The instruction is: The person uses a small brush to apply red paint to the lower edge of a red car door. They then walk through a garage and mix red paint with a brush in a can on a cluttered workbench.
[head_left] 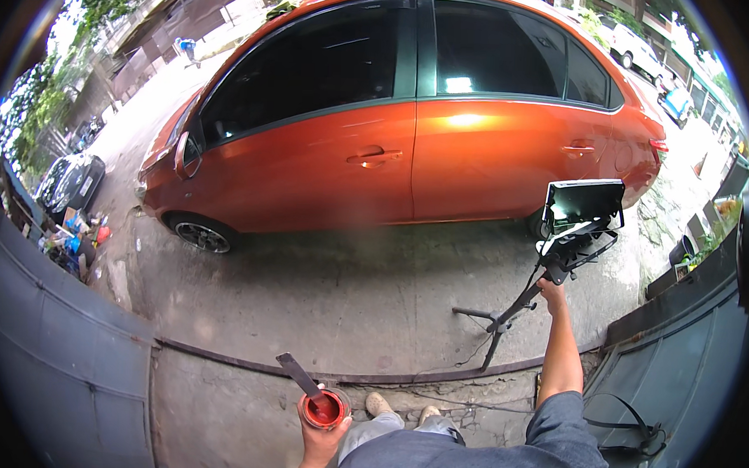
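My left hand (322, 438) holds a small container of red paint (327, 414) at the bottom centre, with a dark flat stirring stick (297, 372) standing in it at a tilt. My right hand (551, 294) grips the dark pole (522, 301) of a tripod stand, just below a lamp (584, 202) with a flat rectangular head. The tripod's legs (490, 353) rest on the concrete at the doorway. Beyond both hands stands an orange-red car (484, 163), side on, with dark windows.
Grey metal gate panels (74, 331) flank me on both sides. A metal floor track (295, 368) crosses the opening, with cables by my feet. Clutter (81, 248) lies left, with a dark parked vehicle (71, 182). A distant person (187, 47) and a white vehicle (637, 47) are on the street.
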The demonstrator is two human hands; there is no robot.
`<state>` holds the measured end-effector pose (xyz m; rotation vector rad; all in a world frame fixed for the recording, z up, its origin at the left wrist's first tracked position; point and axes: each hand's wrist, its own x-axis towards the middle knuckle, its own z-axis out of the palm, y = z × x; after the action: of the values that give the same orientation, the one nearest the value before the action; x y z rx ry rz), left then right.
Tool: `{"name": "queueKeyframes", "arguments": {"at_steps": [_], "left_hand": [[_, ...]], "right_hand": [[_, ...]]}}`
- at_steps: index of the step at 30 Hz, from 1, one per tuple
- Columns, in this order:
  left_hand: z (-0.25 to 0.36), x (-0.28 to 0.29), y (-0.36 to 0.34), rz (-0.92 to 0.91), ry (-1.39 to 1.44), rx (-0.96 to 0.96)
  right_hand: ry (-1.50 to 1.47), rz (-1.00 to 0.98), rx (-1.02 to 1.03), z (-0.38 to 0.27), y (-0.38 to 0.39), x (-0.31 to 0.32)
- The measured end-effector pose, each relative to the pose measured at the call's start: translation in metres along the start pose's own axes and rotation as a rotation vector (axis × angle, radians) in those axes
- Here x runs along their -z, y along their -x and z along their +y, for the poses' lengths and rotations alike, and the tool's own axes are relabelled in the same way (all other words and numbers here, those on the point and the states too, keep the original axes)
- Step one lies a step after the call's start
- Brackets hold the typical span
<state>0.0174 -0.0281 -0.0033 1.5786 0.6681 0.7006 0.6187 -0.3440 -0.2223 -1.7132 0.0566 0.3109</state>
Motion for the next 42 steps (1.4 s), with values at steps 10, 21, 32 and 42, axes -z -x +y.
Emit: {"name": "queueKeyframes", "arguments": {"at_steps": [10, 21, 32, 42], "left_hand": [[-0.023, 0.027, 0.01, 0.0, -0.165, -0.099], [-0.035, 0.059, -0.002, -0.002, -0.112, -0.127], [-0.034, 0.111, -0.03, 0.081, -0.028, -0.124], [-0.047, 0.19, -0.072, 0.094, -0.056, -0.089]], "right_hand": [[-0.039, -0.031, 0.065, -0.021, 0.034, -0.049], [0.211, -0.107, 0.269, -0.048, 0.108, -0.247], [0.012, -0.272, 0.264, -0.031, 0.217, -0.494], [0.204, -0.163, 0.227, -0.076, 0.322, -0.621]]}}
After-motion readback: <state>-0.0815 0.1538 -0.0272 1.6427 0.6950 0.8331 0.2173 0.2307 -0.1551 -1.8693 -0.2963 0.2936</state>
